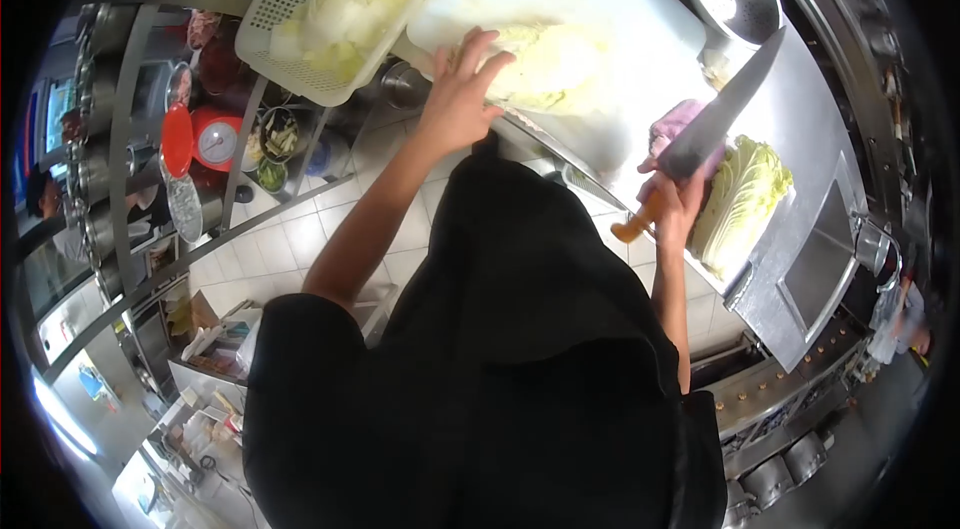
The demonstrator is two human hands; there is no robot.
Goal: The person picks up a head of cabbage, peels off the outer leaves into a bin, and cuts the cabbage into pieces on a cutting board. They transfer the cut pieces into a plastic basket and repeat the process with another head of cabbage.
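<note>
On the white cutting board (640,4) lies a pale yellow piece of cabbage (550,67). My left hand (460,94) is at its left end, fingers spread. My right hand (672,199) is wrapped round the orange-brown handle of a large knife (728,109), whose wide blade points up and to the right, away from the cabbage piece. Beside my right hand a whole napa cabbage (738,204) lies on the counter, and a purple item (677,124) is partly covered by the blade.
A perforated basket (270,39) of cut cabbage stands left of the board. At the upper right is a metal bowl (745,14). A red scale (216,139) sits on the left shelf. Near the right counter edge is a sink (820,254).
</note>
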